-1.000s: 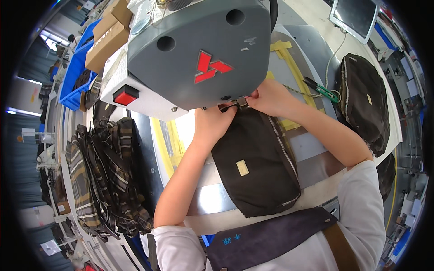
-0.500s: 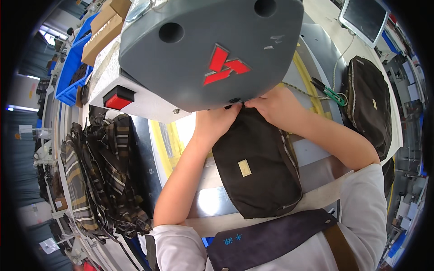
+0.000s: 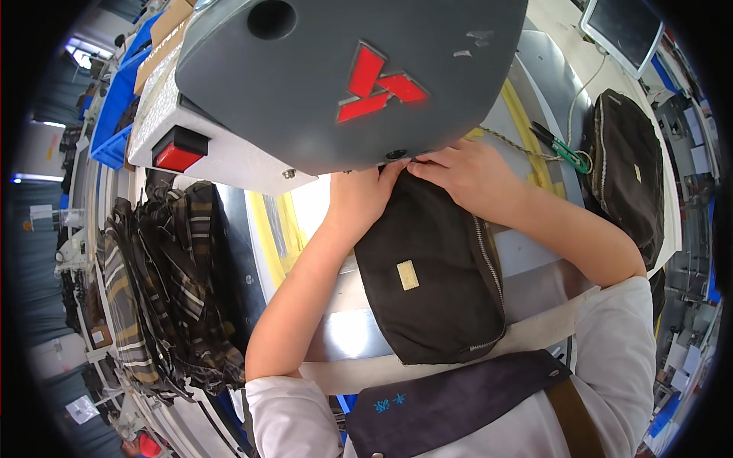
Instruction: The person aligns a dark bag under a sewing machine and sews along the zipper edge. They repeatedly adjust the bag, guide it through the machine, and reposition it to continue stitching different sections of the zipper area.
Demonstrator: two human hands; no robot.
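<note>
The dark brown fabric bag (image 3: 443, 263) with a silver zip lay at the frame's centre, its far end at the fingertips. The left hand (image 3: 359, 200) bent its thumb inward there, other fingers mostly hidden; the right hand (image 3: 477, 179) had its fingers bunched on the edge. Whether either pinched fast, I could not tell. The step seemed to be lining that end up beneath the rounded grey machine head (image 3: 305, 91), top centre; the next move likely called for steady fingers. The head bore a three-part red emblem (image 3: 368, 73); the bag's pale rectangular label (image 3: 408, 275) was unreadable; blue characters (image 3: 390, 402) marked the dark cloth flap (image 3: 466, 397) below.
</note>
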